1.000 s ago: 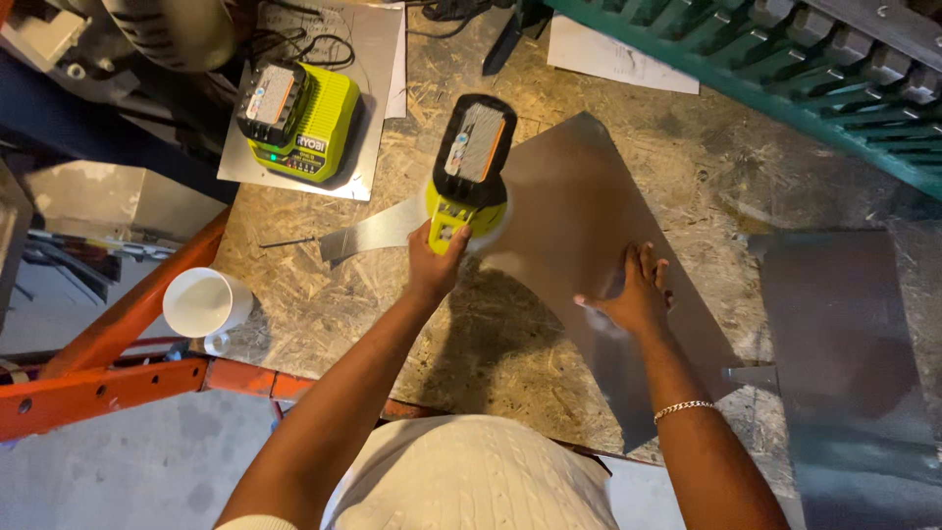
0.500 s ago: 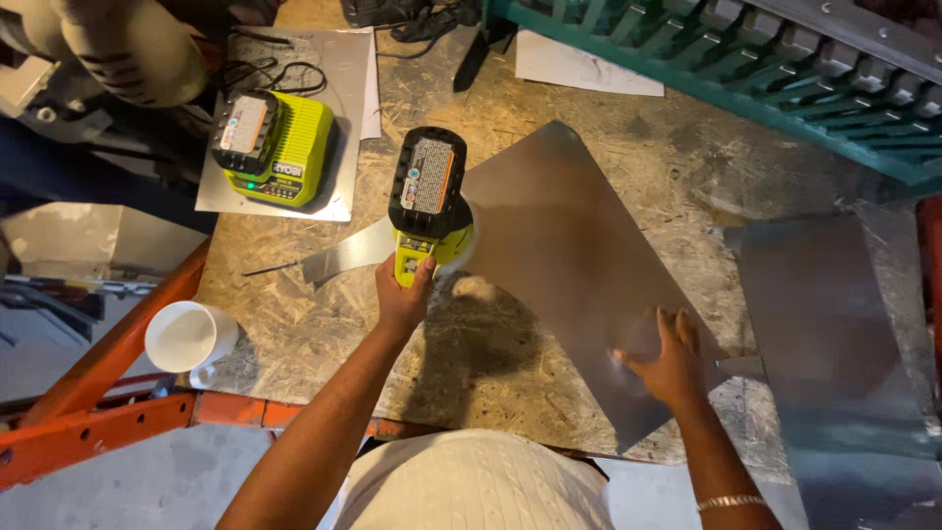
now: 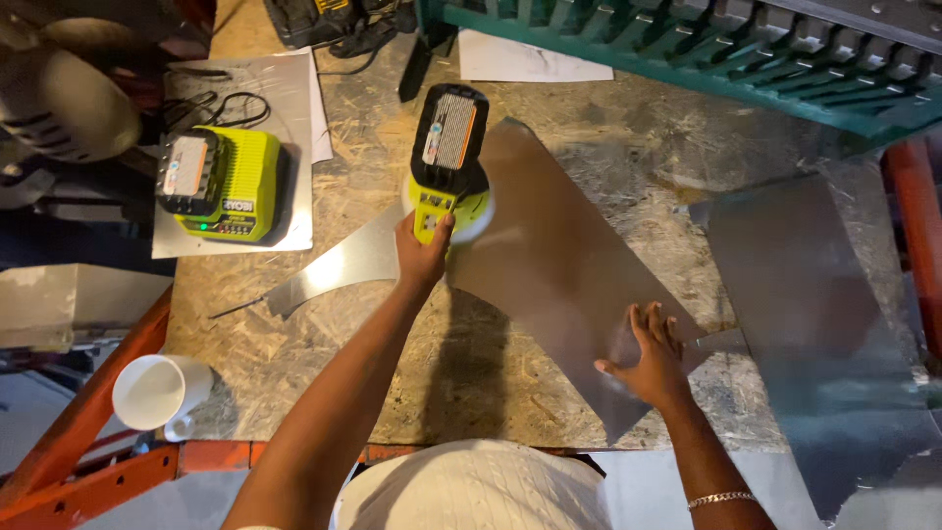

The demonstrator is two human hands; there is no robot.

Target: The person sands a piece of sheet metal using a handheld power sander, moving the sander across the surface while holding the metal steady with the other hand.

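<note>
Left hand (image 3: pixel 424 257) grips the polisher (image 3: pixel 447 162), apparently resting on the sheet (image 3: pixel 559 265). Right hand (image 3: pixel 653 363) lies open, fingers spread, flat on that sheet.

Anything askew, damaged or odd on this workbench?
Mostly ordinary. The white mug sits at the bench's front left corner, partly over the edge. The metal sheet under the right hand lies skewed, its near corner reaching the bench edge. No spills or damage visible.
</note>
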